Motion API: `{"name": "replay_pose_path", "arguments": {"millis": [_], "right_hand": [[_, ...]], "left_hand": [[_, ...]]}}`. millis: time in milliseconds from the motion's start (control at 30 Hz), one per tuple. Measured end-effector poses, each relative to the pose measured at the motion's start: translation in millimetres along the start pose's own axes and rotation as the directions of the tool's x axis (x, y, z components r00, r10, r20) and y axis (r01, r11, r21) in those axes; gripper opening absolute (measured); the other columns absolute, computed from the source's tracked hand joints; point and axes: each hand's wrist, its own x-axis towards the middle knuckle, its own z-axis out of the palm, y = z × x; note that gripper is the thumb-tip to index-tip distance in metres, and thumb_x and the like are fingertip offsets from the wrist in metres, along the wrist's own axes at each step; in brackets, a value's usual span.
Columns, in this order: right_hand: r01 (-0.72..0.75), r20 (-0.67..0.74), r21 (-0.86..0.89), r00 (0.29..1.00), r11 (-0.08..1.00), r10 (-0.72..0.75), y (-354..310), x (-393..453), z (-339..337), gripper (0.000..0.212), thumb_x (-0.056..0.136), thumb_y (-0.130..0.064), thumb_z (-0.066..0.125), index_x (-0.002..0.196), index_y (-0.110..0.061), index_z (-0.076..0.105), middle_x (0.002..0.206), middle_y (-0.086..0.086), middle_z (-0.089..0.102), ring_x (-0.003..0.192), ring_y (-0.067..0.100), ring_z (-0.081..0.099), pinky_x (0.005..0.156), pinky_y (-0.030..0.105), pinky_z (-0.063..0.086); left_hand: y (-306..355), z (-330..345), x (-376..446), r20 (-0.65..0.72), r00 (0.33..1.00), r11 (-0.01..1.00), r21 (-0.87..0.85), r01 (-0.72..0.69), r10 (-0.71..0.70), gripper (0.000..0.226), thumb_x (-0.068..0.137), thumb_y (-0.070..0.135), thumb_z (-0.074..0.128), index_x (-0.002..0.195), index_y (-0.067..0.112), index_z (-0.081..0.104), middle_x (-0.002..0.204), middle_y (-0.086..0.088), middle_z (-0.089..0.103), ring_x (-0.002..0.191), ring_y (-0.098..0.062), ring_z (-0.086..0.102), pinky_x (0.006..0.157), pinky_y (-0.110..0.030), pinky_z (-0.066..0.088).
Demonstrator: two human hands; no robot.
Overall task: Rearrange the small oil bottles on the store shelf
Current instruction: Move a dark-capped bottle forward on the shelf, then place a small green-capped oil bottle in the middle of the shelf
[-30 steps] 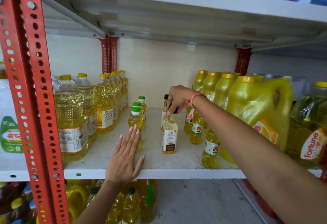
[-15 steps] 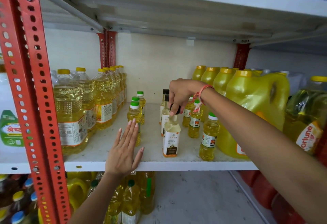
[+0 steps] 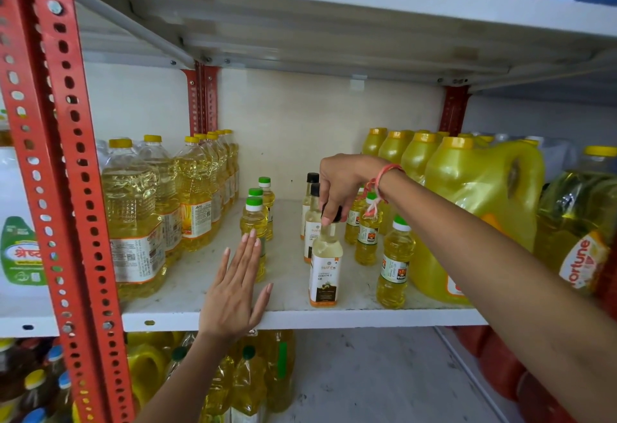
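Observation:
On the white shelf (image 3: 360, 317) stand three rows of small oil bottles. Three green-capped yellow bottles (image 3: 255, 222) line up left of centre. In the middle stand black-capped coconut oil bottles; my right hand (image 3: 347, 183) grips the black cap of the front one (image 3: 324, 272), which stands upright on the shelf. Further right, several green-capped yellow bottles (image 3: 395, 262) run back toward the wall. My left hand (image 3: 235, 292) lies flat with fingers spread at the shelf's front edge, its fingertips in front of the nearest left-row bottle.
Large clear oil bottles (image 3: 133, 215) fill the shelf's left side, big yellow jugs (image 3: 477, 209) the right. A red perforated upright (image 3: 66, 189) stands at the front left. An upper shelf (image 3: 334, 15) hangs low overhead. More bottles sit on the lower shelf (image 3: 247, 379).
The view has shifted slightly. My right hand stays on the front coconut oil bottle's cap and my left hand stays flat at the shelf edge.

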Motion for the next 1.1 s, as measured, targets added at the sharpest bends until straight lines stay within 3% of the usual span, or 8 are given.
{"name": "replay_pose_path", "arguments": {"millis": [433,567,633,700,867,933,1033,1100], "right_hand": [[-0.019,-0.010,0.021,1.000,1.000,0.020,4.4,1.9,1.1,0.044,0.062,-0.022,0.088,0.100,-0.003,0.076,0.093,0.010,0.078,0.079,0.024,0.076,0.094,0.031,0.055],[-0.021,-0.012,0.026,1.000,0.999,0.021,3.9,2.2,-0.4,0.048,0.061,-0.028,0.088,0.101,-0.004,0.076,0.092,0.008,0.078,0.068,0.018,0.075,0.078,0.029,0.060],[-0.004,-0.071,-0.009,0.997,1.000,0.003,-0.5,4.9,-3.1,0.051,0.063,-0.041,0.084,0.101,-0.008,0.076,0.090,0.003,0.077,0.077,0.015,0.074,0.073,0.024,0.059],[0.038,-0.159,-0.002,0.986,0.999,-0.038,-8.8,10.5,-4.0,0.054,0.067,-0.049,0.079,0.103,-0.008,0.075,0.087,0.001,0.075,0.086,0.017,0.073,0.080,0.029,0.059],[0.126,-0.245,0.042,0.963,0.991,-0.113,-47.4,41.9,12.7,0.053,0.080,-0.047,0.069,0.107,-0.001,0.072,0.096,0.012,0.076,0.088,0.022,0.074,0.085,0.034,0.058],[0.133,-0.260,-0.003,0.957,0.991,-0.129,-60.2,56.8,23.3,0.054,0.082,-0.050,0.065,0.098,0.001,0.072,0.096,0.014,0.075,0.083,0.025,0.073,0.083,0.035,0.058],[0.133,-0.328,-0.092,0.932,0.987,-0.156,-72.4,75.4,33.3,0.050,0.080,-0.053,0.065,0.059,-0.010,0.054,0.069,0.010,0.065,0.059,0.018,0.060,0.074,0.033,0.055],[0.132,-0.363,-0.136,0.915,0.982,-0.174,-78.3,84.3,34.7,0.051,0.078,-0.050,0.069,0.052,-0.014,0.045,0.054,0.004,0.052,0.055,0.018,0.054,0.070,0.032,0.053]], "left_hand": [[2.0,-5.0,0.9,-0.012,1.000,0.999,-0.036,0.000,-0.001,0.072,0.101,0.049,0.017,0.153,-0.001,0.019,0.162,-0.019,0.017,0.152,-0.023,0.008,0.123,-0.039,-0.003],[-18.6,-11.8,-4.4,-0.062,0.996,0.997,-0.054,0.064,-0.067,0.074,0.101,0.051,0.015,0.154,-0.001,0.016,0.162,-0.020,0.016,0.152,-0.025,0.007,0.123,-0.040,-0.006],[-40.4,-17.5,-9.4,-0.076,0.991,0.994,-0.026,0.109,-0.110,0.075,0.100,0.052,0.014,0.154,-0.001,0.014,0.163,-0.020,0.013,0.152,-0.026,0.007,0.123,-0.042,-0.005],[-55.4,-20.6,-12.5,-0.073,0.990,0.993,-0.012,0.118,-0.118,0.076,0.100,0.052,0.016,0.155,-0.001,0.012,0.164,-0.019,0.011,0.152,-0.027,0.007,0.123,-0.045,-0.002],[-59.5,-15.1,-15.7,-0.039,0.997,0.998,0.005,0.070,-0.070,0.075,0.100,0.050,0.017,0.155,0.000,0.011,0.164,-0.018,0.010,0.152,-0.028,0.010,0.123,-0.045,0.001],[-61.9,-14.3,-17.4,-0.040,0.996,0.997,-0.001,0.079,-0.079,0.074,0.100,0.049,0.018,0.155,0.000,0.010,0.165,-0.017,0.009,0.152,-0.028,0.009,0.123,-0.044,-0.001],[-63.9,-12.6,-18.4,-0.045,0.996,0.997,-0.007,0.075,-0.076,0.073,0.100,0.048,0.019,0.156,0.002,0.009,0.166,-0.014,0.005,0.152,-0.028,0.010,0.123,-0.044,-0.001],[-64.8,-11.5,-18.3,-0.055,0.996,0.997,-0.019,0.075,-0.076,0.073,0.100,0.048,0.020,0.156,0.003,0.009,0.166,-0.013,0.005,0.152,-0.028,0.010,0.123,-0.043,-0.002]]}}
